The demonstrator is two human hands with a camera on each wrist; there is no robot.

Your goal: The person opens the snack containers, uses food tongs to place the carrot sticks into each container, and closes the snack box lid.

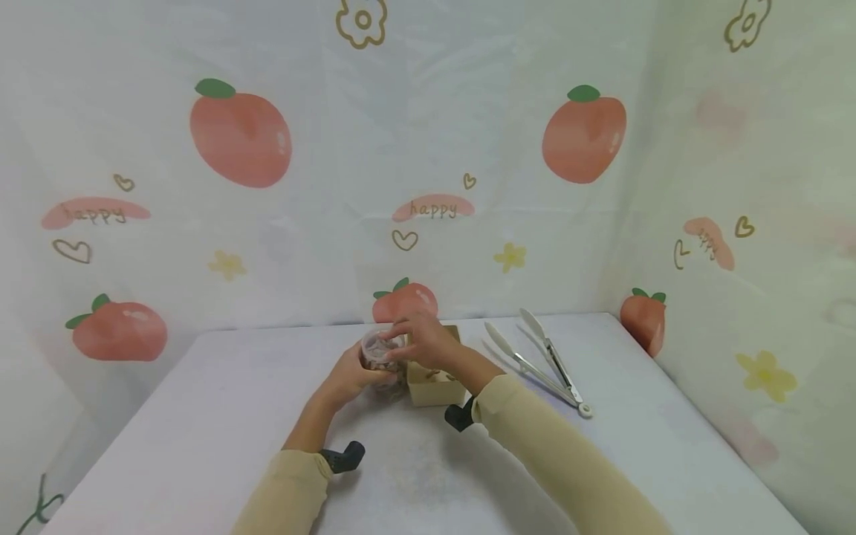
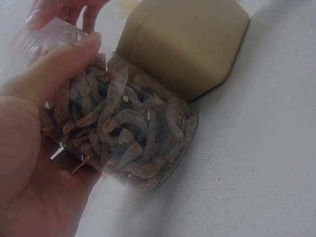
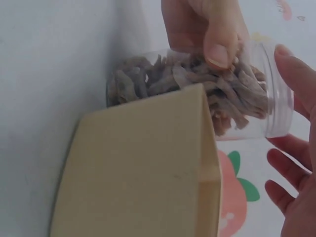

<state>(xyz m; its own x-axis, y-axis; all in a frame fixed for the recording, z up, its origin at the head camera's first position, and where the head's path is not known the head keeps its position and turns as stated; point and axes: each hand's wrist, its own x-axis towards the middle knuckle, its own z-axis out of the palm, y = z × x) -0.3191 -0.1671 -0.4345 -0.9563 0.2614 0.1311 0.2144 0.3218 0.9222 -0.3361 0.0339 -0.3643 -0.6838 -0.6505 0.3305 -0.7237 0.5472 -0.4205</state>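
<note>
My left hand (image 1: 352, 375) grips a clear plastic jar (image 2: 143, 118), thumb along its side. Brown, curled dried strips (image 3: 173, 76) fill much of the jar; their exact kind cannot be told. Across the jar's top reaches my right hand (image 1: 428, 343), its thumb and fingers spanning the clear lid (image 3: 280, 94) at the rim. Beside the jar, close against it, stands a beige box (image 1: 436, 394) with an open top. A few brown pieces (image 1: 435, 374) show inside it. The right forearm partly covers the box in the head view.
To the right of the box, tongs (image 1: 548, 375) with pale tips lie spread on the white table (image 1: 414, 475). A printed cloth wall (image 1: 321, 260) rises behind the table and along its right side. Dark wrist mounts (image 1: 344, 457) sit on both wrists.
</note>
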